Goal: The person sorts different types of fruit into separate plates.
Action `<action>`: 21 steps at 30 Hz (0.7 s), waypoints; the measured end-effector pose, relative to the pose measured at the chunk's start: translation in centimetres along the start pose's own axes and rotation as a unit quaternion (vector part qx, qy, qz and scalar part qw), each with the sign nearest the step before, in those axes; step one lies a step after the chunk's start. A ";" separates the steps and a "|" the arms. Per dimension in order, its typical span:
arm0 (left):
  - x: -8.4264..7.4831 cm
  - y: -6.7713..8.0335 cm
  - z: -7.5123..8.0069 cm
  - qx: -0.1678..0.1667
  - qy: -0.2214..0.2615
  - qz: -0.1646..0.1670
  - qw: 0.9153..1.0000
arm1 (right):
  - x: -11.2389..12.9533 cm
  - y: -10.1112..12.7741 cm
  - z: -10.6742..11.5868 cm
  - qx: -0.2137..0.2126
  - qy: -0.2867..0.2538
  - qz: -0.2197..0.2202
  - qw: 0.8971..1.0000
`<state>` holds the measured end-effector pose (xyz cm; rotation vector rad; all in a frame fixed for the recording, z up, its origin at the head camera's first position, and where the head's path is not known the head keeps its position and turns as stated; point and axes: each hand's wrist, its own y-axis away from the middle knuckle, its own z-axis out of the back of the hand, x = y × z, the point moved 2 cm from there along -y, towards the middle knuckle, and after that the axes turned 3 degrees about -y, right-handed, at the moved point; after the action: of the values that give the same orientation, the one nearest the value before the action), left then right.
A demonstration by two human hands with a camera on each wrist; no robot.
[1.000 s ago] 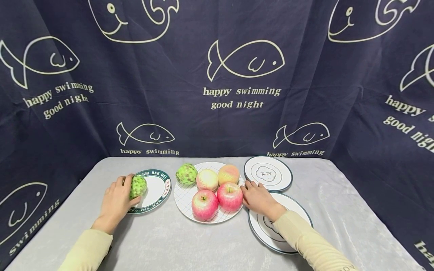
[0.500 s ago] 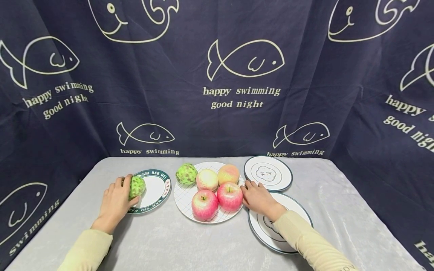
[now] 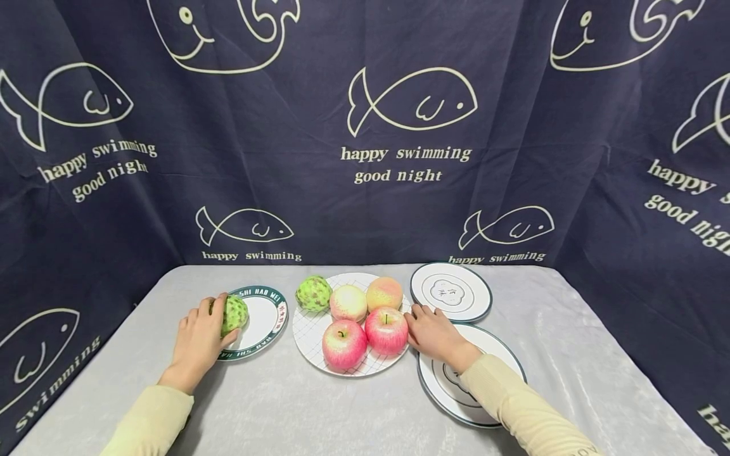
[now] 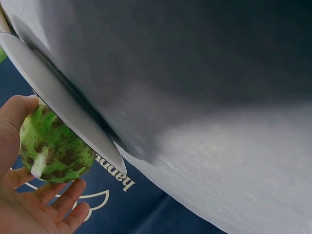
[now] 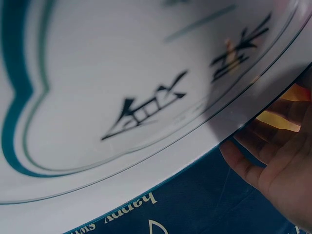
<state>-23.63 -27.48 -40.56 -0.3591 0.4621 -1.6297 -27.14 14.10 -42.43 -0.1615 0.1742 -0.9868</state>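
the left hand (image 3: 196, 339) still cups the green custard apple (image 3: 234, 314) on the near-left rim of the small green-rimmed plate (image 3: 268, 313), barely shifted. right hand (image 3: 435, 334), fingers relaxed, stays just right of the grid plate (image 3: 312, 332).

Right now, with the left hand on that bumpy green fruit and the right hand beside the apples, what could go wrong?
The left hand grips the green custard apple over the rim of the green-rimmed plate; set down on the edge, the fruit might roll off or tip the plate. The right hand touches the grid-patterned plate beside a red apple; a nudge could shift the crowded fruit.
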 end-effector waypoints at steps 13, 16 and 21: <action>-0.1 -0.2 0.0 -0.006 0.003 0.005 1.000 | 0.0 0.0 0.1 0.000 0.005 0.003 1.000; -0.2 -0.2 0.0 -0.004 0.005 0.007 1.000 | 0.0 0.0 0.1 0.001 0.006 0.004 1.000; -0.5 -0.4 0.1 -0.011 0.006 0.010 1.000 | 0.0 0.1 0.1 0.000 0.004 0.005 1.000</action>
<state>-23.92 -27.00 -40.28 -0.3604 0.4901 -1.6096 -27.06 14.12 -42.36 -0.1558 0.1829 -0.9773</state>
